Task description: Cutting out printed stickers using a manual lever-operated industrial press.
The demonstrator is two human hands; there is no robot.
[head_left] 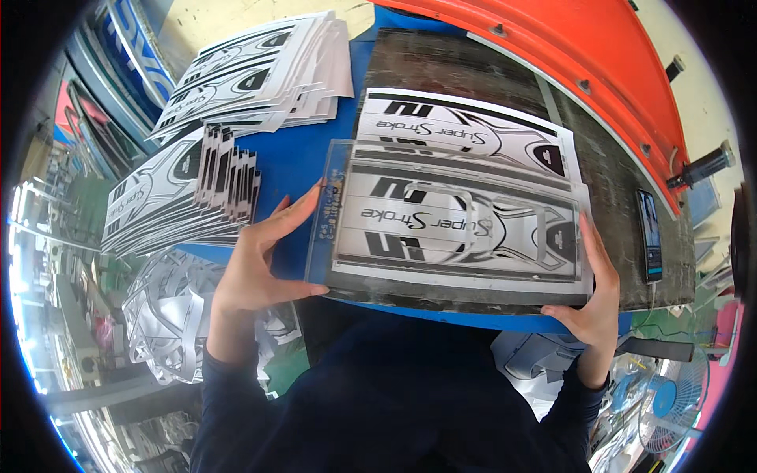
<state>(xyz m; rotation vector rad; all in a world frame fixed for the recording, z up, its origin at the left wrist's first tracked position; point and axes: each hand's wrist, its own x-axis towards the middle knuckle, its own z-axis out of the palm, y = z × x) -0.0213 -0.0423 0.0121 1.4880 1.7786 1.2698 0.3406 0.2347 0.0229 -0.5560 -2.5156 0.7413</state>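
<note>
A clear rectangular cutting die with raised outlines lies over a printed black-and-white sheet on a dark, scuffed board. Through the die the lower printed pattern shows, roughly framed by its outlines. My left hand is closed on the die's left edge, fingers at the far side and thumb at the near corner. At the right end, my right hand grips the die with fingers along the edge and the thumb at the near corner. Whether the die rests fully flat on the sheet I cannot tell.
Stacks of printed sheets and cut, fanned pieces lie left on the blue surface. A red machine part arches over the board. A phone lies right. Paper scraps fill a bag lower left; a fan stands lower right.
</note>
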